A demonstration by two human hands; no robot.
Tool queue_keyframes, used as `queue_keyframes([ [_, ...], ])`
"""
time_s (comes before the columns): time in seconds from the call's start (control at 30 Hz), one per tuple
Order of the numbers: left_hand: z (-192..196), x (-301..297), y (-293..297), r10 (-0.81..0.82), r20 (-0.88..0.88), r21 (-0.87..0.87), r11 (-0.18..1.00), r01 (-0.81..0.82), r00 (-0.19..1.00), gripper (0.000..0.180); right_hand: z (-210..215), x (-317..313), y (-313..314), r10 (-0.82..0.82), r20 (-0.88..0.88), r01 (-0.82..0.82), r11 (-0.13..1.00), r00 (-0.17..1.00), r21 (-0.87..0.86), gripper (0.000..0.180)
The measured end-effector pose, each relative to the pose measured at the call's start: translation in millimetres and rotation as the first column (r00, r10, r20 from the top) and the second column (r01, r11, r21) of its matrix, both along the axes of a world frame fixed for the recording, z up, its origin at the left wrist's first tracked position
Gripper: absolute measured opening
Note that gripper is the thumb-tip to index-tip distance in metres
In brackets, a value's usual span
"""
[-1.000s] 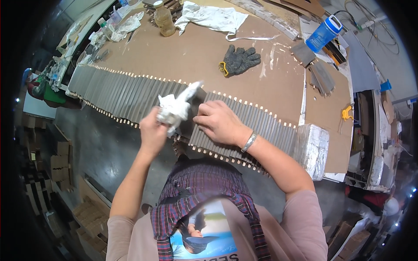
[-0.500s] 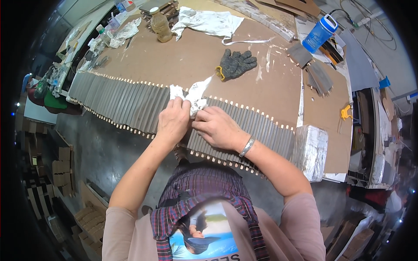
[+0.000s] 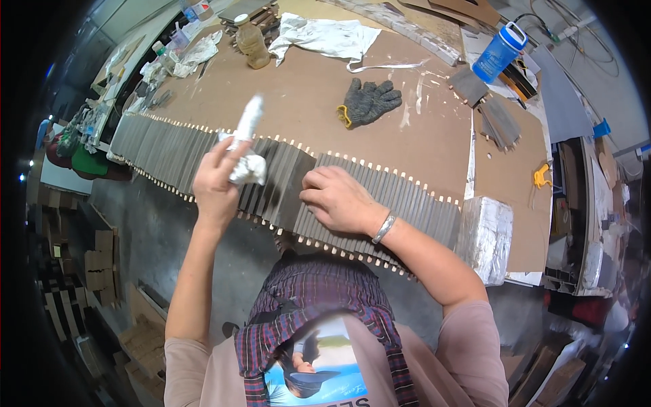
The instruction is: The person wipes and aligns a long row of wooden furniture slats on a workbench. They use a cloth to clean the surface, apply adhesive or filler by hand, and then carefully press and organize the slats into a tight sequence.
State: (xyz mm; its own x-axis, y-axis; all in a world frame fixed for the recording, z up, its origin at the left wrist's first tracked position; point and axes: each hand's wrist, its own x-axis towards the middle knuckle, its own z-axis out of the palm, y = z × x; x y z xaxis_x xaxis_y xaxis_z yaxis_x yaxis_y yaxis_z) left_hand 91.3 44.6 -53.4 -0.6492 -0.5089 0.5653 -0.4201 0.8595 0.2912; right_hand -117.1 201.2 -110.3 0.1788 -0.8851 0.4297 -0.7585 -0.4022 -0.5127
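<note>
A long row of thin grey wooden slats [image 3: 393, 183] with pale pegs at their ends leans in an overlapping line along the near table edge. My left hand [image 3: 217, 180] is closed round a crumpled white rag [image 3: 249, 169], over the slats left of the middle; both are somewhat blurred. Farther right, my right hand [image 3: 339, 198] lies on the row. Its fingers are bent and pressed together against the edge of a slat beside a flat, wider-showing slat face [image 3: 296, 193]. A silver bracelet [image 3: 384, 229] circles the right wrist.
Beyond the slats lies a grey knit glove [image 3: 371, 102] on the brown board. A jar [image 3: 251, 42] and white cloth [image 3: 325, 35] stand farther back. At right are a blue bottle [image 3: 500, 53], loose slats [image 3: 498, 123], a wrapped block [image 3: 488, 241] and a yellow clip [image 3: 542, 176].
My left hand has moved left along the row with the white rag, away from my right hand. The slat face between them now shows. My right hand has stayed put.
</note>
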Motion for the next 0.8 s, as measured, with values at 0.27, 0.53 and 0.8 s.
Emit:
queue_keyframes([
  [0.27,-13.1,-35.6,37.6,-0.224,0.342,-0.092,0.958,0.27,0.912,0.038,-5.0,0.7,-5.3,-0.022,-0.021,0.023,1.0,1.0,0.016,0.009],
  [0.53,-10.9,-37.4,9.4,-0.417,0.403,0.282,0.903,0.323,0.815,0.033,-0.6,-2.4,-10.4,-0.025,-0.096,0.026,1.0,0.995,0.014,0.016],
  [0.8,23.4,-48.2,-3.8,-0.377,0.227,0.517,0.828,0.217,0.898,0.04,-5.3,-0.7,-16.0,0.026,-0.117,-0.016,0.996,0.993,0.087,0.028],
])
